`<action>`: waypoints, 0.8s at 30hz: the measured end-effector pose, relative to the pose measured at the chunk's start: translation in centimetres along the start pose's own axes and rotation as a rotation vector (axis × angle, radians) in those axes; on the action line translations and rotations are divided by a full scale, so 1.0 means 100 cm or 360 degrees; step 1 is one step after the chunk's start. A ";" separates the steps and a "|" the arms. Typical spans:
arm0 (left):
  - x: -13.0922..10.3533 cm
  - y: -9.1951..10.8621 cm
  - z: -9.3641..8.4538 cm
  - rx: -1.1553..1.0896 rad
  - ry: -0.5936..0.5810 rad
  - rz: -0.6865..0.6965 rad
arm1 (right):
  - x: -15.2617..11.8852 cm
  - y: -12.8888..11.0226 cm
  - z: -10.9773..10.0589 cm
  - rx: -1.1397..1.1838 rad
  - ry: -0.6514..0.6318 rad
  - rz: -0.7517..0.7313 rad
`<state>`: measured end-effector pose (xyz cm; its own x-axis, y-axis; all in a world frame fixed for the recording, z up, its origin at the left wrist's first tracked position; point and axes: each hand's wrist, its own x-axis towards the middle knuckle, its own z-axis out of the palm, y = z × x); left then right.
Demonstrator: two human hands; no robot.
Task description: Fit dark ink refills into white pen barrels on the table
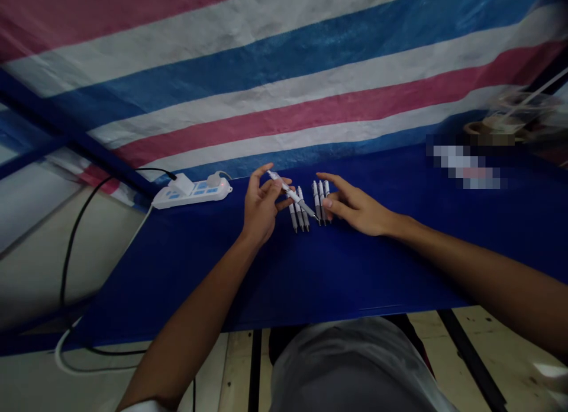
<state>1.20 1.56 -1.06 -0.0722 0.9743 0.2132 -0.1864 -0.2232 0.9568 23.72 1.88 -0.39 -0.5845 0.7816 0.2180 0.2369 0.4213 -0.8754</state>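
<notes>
My left hand point(261, 208) pinches a white and grey ballpoint pen point(290, 193) between thumb and fingers. The pen slants down to the right, its tip above the blue tabletop. Below it lies a row of similar pens point(299, 219), partly hidden by the held pen and my fingers. Just to the right is a second group of three pens point(318, 205), side by side with their tips toward me. My right hand point(352, 206) is at this group's right side, thumb and index finger apart. Its thumb overlaps the rightmost pen; whether it touches is unclear.
A white power strip point(193, 191) with a plugged-in adapter stands on the left of the blue table point(355, 276). A black cable point(73, 240) hangs off that side. Striped sheeting point(284, 74) rises behind. At the far right are a blurred-out item point(465, 166) and a transparent container point(523, 113).
</notes>
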 end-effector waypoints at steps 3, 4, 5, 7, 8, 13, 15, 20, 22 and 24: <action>0.002 0.002 -0.002 -0.0003 -0.0003 -0.0011 | 0.000 0.000 -0.004 -0.0018 0.0027 0.0012; 0.002 0.003 -0.003 -0.0004 -0.0018 -0.0013 | 0.000 0.000 -0.005 -0.0034 0.0018 0.0012; 0.002 0.003 -0.004 -0.0006 -0.0032 -0.0009 | 0.000 0.000 -0.005 -0.0053 0.0008 0.0005; 0.003 0.003 -0.005 -0.0003 -0.0053 0.0014 | 0.000 -0.001 -0.003 -0.0088 -0.0017 -0.0041; 0.003 0.003 -0.006 0.0002 -0.0055 0.0034 | 0.000 -0.001 -0.003 -0.0101 -0.0030 -0.0078; 0.006 0.001 -0.010 0.0030 -0.0035 0.0130 | -0.001 -0.001 -0.001 -0.0175 -0.0134 -0.0192; 0.007 0.001 -0.011 0.0056 -0.0072 0.0136 | -0.001 -0.001 -0.002 -0.0184 -0.0141 -0.0202; 0.006 0.000 -0.009 0.0017 -0.0109 0.0085 | -0.002 0.000 0.000 -0.0156 -0.0181 -0.0241; 0.004 -0.002 -0.007 -0.0043 -0.0122 0.0028 | -0.003 -0.002 0.004 -0.0132 -0.0221 -0.0273; 0.003 -0.003 -0.005 -0.0093 -0.0164 -0.0037 | -0.005 -0.003 0.008 -0.0112 -0.0206 -0.0308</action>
<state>0.70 1.93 -1.40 0.0334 0.9765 0.2130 -0.2439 -0.1988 0.9492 23.32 0.99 -0.52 -0.7175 0.6198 0.3178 0.1617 0.5921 -0.7895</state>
